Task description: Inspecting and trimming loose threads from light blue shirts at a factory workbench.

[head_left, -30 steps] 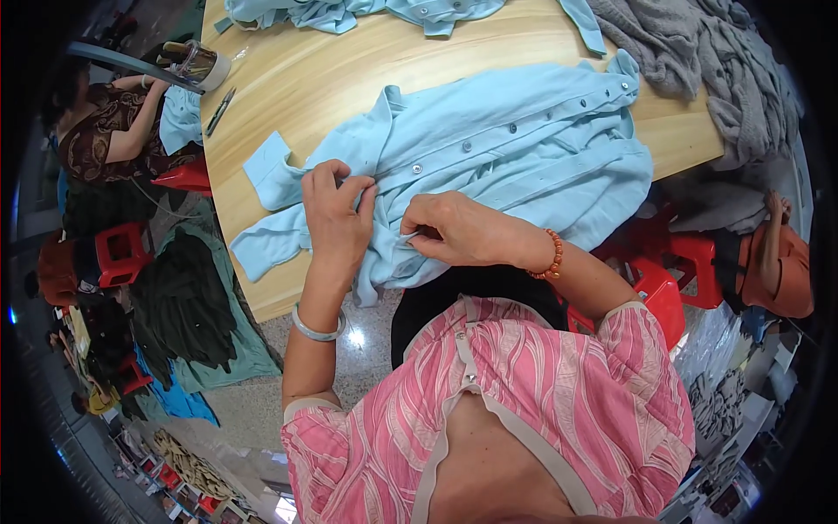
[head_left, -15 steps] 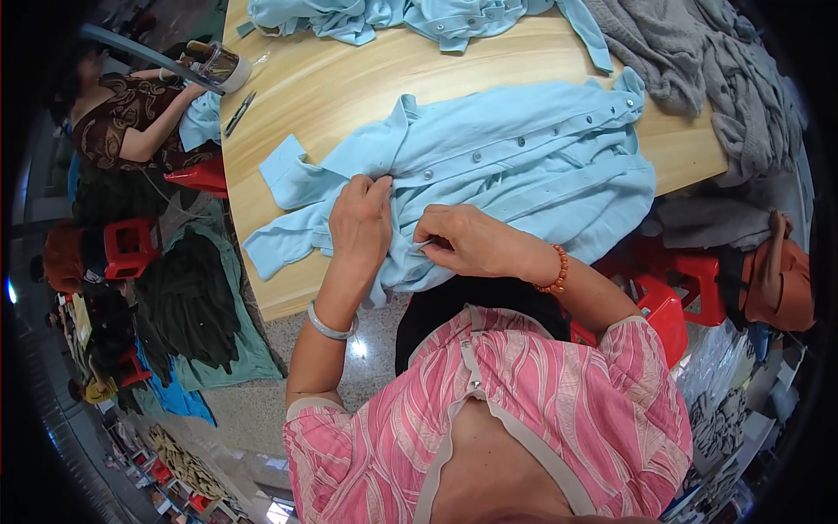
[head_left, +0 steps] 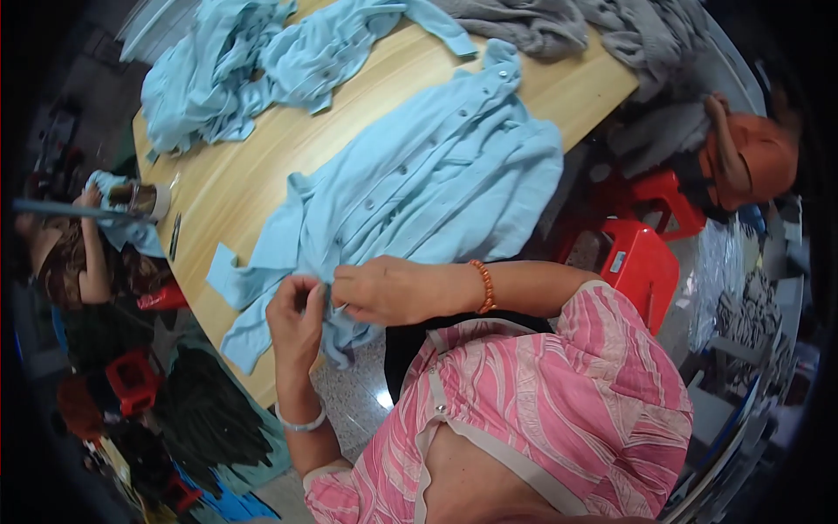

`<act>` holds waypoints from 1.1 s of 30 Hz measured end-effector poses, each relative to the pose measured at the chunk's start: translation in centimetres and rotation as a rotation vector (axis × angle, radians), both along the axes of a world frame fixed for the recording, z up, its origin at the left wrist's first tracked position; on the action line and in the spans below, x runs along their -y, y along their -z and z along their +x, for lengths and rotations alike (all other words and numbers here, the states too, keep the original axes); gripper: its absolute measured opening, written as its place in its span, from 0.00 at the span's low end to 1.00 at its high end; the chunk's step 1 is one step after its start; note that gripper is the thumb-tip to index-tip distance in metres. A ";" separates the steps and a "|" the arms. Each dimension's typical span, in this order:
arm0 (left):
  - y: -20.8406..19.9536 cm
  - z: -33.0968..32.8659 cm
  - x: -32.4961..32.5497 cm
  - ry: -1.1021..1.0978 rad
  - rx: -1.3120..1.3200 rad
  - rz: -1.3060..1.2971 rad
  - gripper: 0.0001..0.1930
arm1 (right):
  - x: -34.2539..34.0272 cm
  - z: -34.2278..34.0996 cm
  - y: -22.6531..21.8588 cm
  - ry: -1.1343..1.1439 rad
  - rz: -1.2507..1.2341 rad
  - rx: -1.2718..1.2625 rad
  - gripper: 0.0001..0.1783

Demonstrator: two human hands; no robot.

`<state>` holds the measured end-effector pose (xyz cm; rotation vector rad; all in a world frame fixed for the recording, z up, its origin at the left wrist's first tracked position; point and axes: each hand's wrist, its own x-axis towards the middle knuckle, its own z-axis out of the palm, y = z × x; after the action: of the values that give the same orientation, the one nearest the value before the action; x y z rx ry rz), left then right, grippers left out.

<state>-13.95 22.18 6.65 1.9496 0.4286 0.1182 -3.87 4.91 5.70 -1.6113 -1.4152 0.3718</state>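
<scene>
A light blue buttoned knit cardigan lies across the table, its row of dark buttons running from near my hands up to the far right. My left hand is curled at the cardigan's near end, thumb and forefinger closed on the fabric beside the sleeves. Close by on the right, my right hand pinches the same part of the knit, its fingertips almost meeting those of the left. The exact spot between the fingertips is partly hidden. Both sleeves lie toward the table's left edge.
More light blue garments are heaped on the far side of the wooden table. Grey knitwear lies at the back right. A dark slim tool and a tub are at the left edge. Red stools stand right; co-workers sit on both sides.
The view has turned, so the table appears rotated and more of the far blue heap shows. My hands have come closer together at the cardigan's near end.
</scene>
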 end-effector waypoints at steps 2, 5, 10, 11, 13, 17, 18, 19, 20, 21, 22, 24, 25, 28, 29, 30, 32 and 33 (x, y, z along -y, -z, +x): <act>-0.3 -0.6 0.3 0.036 -0.035 -0.291 0.03 | 0.1 -0.6 -0.4 0.066 -0.022 0.147 0.07; 0.4 -1.0 0.1 0.042 -0.028 -0.414 0.05 | 0.0 -1.0 -0.7 0.118 -0.001 0.180 0.06; 1.7 -1.3 -0.3 0.017 -0.102 -0.618 0.09 | 0.0 -1.2 -0.6 0.180 0.002 0.212 0.06; 1.8 -1.3 -0.3 0.020 -0.083 -0.621 0.09 | 0.0 -1.2 -0.5 0.190 -0.020 0.214 0.08; 1.7 -1.3 -0.3 -0.015 -0.097 -0.645 0.09 | 0.0 -1.3 -0.2 0.192 -0.042 0.207 0.10; 1.6 -1.2 0.1 -0.073 -0.101 -0.584 0.06 | -0.2 -1.3 0.7 0.190 -0.021 0.242 0.09; 1.6 -1.2 0.2 -0.104 -0.111 -0.583 0.06 | -0.3 -1.3 1.0 0.178 -0.051 0.252 0.08; 1.5 -1.2 0.2 -0.093 -0.115 -0.567 0.06 | -0.4 -1.3 1.2 0.188 -0.012 0.277 0.08; 1.5 -1.2 0.2 -0.086 -0.133 -0.547 0.06 | -0.5 -1.2 1.5 0.161 -0.006 0.263 0.08; 1.5 -1.1 0.2 -0.111 -0.122 -0.550 0.06 | -0.6 -1.1 1.7 0.179 -0.012 0.282 0.08; 1.5 -1.1 0.2 -0.087 -0.107 -0.547 0.06 | -0.6 -1.0 1.8 0.187 -0.039 0.299 0.08; 1.4 -1.3 0.5 -0.082 -0.096 -0.544 0.07 | -0.7 -0.8 2.0 0.189 -0.044 0.305 0.09; 1.3 -1.4 0.7 -0.063 -0.041 -0.534 0.09 | -0.8 -0.6 2.1 0.207 -0.043 0.283 0.09; 1.1 -1.7 1.2 -0.010 0.010 -0.487 0.11 | -0.8 -0.1 2.2 0.226 -0.010 0.220 0.10; 1.1 -1.7 1.4 0.023 0.026 -0.337 0.11 | -0.8 0.0 2.2 0.219 -0.038 0.229 0.10; 1.1 -1.7 1.5 0.056 0.042 -0.187 0.11 | -0.8 0.1 2.2 0.211 -0.066 0.238 0.10; 1.2 -1.6 1.7 0.036 0.025 -0.131 0.10 | -0.8 0.3 2.3 0.198 -0.051 0.221 0.10; 1.3 -1.5 1.7 0.021 -0.008 -0.072 0.09 | -0.8 0.4 2.3 0.190 -0.033 0.208 0.11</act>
<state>-15.47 20.51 5.39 1.8835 0.4120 0.0809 -3.52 5.70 3.40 -1.8363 -1.3984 0.1200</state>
